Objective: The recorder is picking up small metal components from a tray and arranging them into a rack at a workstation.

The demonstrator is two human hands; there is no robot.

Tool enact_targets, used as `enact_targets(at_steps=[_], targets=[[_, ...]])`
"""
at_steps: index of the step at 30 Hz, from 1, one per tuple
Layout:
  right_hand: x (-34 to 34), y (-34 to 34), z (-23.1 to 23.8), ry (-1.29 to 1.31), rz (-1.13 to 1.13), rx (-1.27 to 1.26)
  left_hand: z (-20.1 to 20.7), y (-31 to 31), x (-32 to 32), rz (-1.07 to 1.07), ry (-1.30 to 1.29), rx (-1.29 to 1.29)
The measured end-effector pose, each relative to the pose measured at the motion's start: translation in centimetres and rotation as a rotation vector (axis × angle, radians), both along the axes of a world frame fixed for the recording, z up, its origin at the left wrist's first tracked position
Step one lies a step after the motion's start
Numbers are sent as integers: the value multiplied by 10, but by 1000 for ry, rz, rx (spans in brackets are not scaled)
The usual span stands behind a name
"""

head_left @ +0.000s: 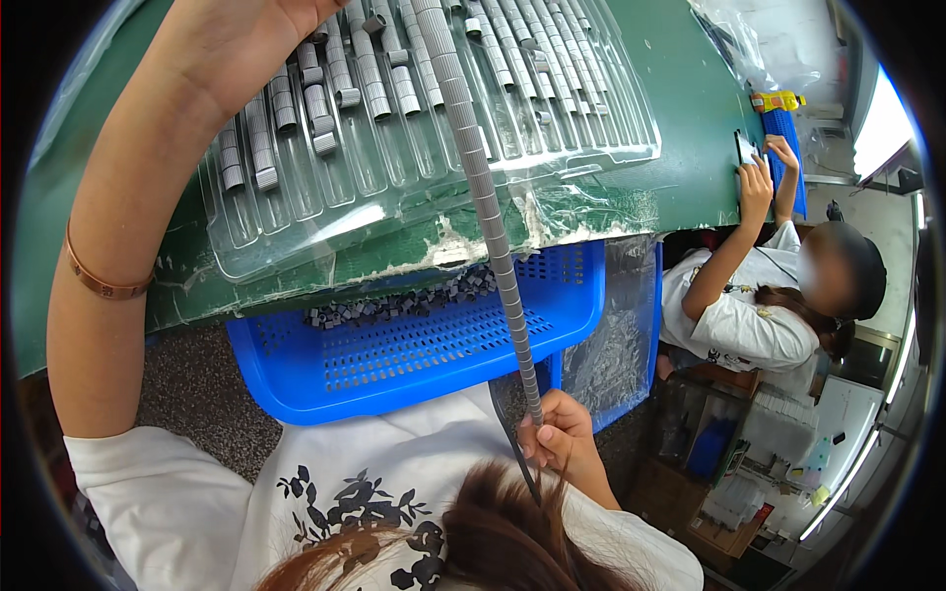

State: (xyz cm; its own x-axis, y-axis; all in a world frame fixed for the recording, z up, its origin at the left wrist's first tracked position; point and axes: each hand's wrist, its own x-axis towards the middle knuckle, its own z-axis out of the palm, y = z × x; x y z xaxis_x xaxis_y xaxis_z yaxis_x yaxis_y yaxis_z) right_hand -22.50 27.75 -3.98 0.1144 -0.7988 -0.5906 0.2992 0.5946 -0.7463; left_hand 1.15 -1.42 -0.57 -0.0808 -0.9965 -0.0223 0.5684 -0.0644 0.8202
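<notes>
A long row of short grey ribbed cylinders [480, 177] runs from the top edge of the view down towards my chest, end to end like beads on a rod. My right hand [564, 443] pinches its lower end, and a thin dark strip trails below the fingers. My left hand [241, 44] reaches over the far left of a clear plastic tray [325, 202]; its fingertips are cut off by the upper edge. Grooves in the tray hold many similar grey cylinders [370, 84] in rows, several shifted or tilted.
Below the worn edge of the green table [690, 187] sits a blue perforated basket [424, 369] with loose grey pieces [404, 300] inside. At the right, another person [749, 295] holds a dark flat object [746, 148] by a blue tray [788, 163] with a yellow thing [778, 101].
</notes>
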Motion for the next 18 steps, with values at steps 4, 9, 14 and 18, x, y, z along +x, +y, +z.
enact_targets(at_steps=[4, 9, 14, 18], targets=[[-2, -1, -3, -2, 7, -15, -1, -5, 0, -19, 15, 15], [-3, -2, -3, 14, 10, -4, -3, -4, 1, -17, -21, -29], [-3, 3, -4, 10, 1, 0, -3, -5, -1, -23, -39, -19], [-2, 3, -2, 4, -8, 12, -3, -4, 1, -29, -65, -44]])
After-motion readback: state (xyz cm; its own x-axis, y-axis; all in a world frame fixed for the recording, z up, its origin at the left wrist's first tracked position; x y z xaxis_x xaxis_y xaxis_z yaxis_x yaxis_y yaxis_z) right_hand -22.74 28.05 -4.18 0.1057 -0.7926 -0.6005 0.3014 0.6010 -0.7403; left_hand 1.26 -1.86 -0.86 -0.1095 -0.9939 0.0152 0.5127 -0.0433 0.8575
